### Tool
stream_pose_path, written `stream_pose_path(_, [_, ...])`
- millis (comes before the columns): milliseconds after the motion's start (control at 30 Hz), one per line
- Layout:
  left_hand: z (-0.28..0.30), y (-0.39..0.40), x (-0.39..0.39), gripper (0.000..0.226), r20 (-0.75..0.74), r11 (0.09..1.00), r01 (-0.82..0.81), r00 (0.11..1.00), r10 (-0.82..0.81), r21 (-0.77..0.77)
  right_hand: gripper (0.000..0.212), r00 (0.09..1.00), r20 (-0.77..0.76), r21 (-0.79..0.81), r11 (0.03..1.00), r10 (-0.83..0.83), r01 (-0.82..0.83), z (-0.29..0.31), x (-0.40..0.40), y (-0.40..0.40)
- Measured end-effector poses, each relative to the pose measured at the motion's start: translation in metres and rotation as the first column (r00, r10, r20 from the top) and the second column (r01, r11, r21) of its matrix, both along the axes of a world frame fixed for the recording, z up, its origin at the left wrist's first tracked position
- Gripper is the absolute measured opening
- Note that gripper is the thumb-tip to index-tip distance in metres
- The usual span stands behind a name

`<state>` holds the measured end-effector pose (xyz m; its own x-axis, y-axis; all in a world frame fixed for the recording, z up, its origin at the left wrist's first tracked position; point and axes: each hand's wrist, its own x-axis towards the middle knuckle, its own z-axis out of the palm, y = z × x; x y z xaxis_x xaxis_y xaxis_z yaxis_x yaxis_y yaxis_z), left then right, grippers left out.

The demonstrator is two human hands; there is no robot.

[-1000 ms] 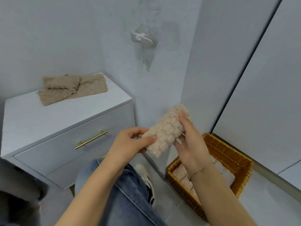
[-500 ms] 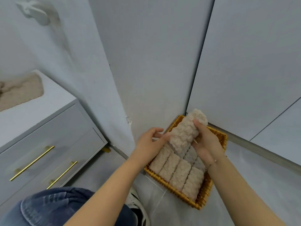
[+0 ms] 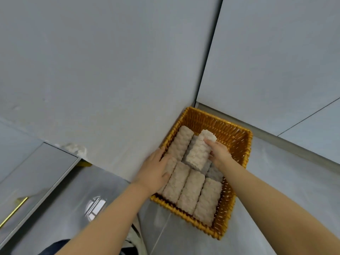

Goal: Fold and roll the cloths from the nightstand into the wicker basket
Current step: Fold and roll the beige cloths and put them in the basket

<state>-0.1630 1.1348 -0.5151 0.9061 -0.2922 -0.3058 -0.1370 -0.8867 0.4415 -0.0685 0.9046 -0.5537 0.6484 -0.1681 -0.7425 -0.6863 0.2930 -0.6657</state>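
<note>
Two hands reach down into the wicker basket (image 3: pixel 237 137), which sits on the grey floor (image 3: pixel 276 190) in the corner where two pale wall panels (image 3: pixel 110 70) meet. The right hand (image 3: pixel 219 153) grips a rolled cream cloth (image 3: pixel 199 150) — fingers curled over its far end and along its right side — and holds it tilted, its near end low over the basket's middle, its far end raised. The left hand (image 3: pixel 156 171) lies with fingers fairly straight against the left inner side of the basket, pressing on the leftmost rolled cloth (image 3: pixel 170 166) of the near row; it grasps nothing that can be made out.

Just right of the left hand, three more rolled cloths (image 3: pixel 193 190) lie side by side in that near row, touching one another, their length running away from the person. Beyond the left hand's fingertips, another roll (image 3: pixel 181 142) rests along the basket's far left wall, just beside the held cloth. Under and right of the held roll, a greyer patch shows — whether cloth or basket lining cannot be told.

Near the left forearm, at the lower left, part of a grey drawer front with a brass handle (image 3: pixel 12 212) is visible. Between the forearms, low down, a shoe (image 3: pixel 132 242) and a bit of blue denim show.
</note>
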Motion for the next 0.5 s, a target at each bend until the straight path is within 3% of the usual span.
stream_pose_path(200, [-0.025, -0.001, 0.002, 0.065, -0.119, 0.965, -0.186, 0.979, 0.166, -0.185, 0.040, 0.999, -0.010, 0.020, 0.999, 0.038, -0.038, -0.042, 0.014, 0.008])
stream_pose_path(267, [-0.029, -0.001, 0.003, 0.065, -0.123, 0.952, -0.220, 0.973, 0.197, -0.215, 0.049, 0.999, -0.005, 0.020, 0.999, 0.050, -0.050, -0.051, 0.016, 0.014])
stream_pose_path(367, [-0.032, -0.001, 0.003, 0.066, -0.101, 0.948, -0.235, 0.971, 0.217, -0.217, 0.083, 0.996, 0.004, -0.157, 0.984, 0.091, -0.090, -0.068, 0.016, 0.024])
stream_pose_path(433, [-0.033, -0.002, 0.002, 0.067, -0.086, 0.956, -0.219, 0.975, 0.206, -0.196, 0.075, 0.994, 0.030, -0.317, 0.944, 0.109, -0.094, -0.064, 0.014, 0.032])
stream_pose_path(500, [-0.033, -0.003, 0.000, 0.067, -0.088, 0.964, -0.205, 0.977, 0.192, -0.171, 0.064, 0.997, 0.063, -0.371, 0.928, 0.052, -0.025, -0.061, 0.011, 0.036])
